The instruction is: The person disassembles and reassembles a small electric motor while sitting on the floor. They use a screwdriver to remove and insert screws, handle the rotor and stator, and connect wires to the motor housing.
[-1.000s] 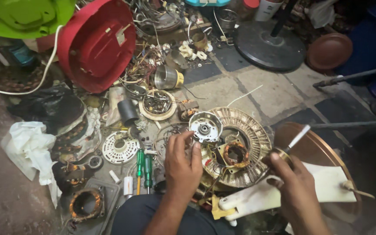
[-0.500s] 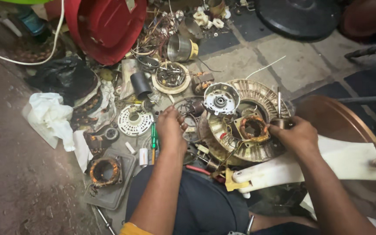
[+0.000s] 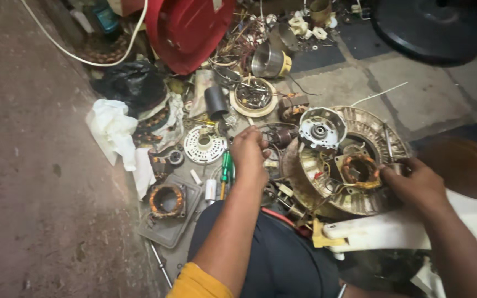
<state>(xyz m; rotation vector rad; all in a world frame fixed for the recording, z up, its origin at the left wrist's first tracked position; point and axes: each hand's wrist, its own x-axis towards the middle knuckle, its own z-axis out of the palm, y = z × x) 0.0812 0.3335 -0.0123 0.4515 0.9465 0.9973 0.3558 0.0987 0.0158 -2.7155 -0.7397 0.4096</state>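
Gripping the heavy, rigid metal fan motor housing (image 3: 354, 165) at its rim, your right hand (image 3: 415, 185) stays clear of fragile copper windings (image 3: 360, 168); left hand (image 3: 249, 157) rests curled, empty.

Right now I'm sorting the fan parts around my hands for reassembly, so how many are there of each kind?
Copper windings: 2, one in the metal housing by the right hand, one on the grey tray
Round end caps: 2, silver, white
Green screwdrivers: 1, beside the left hand
Total: 5
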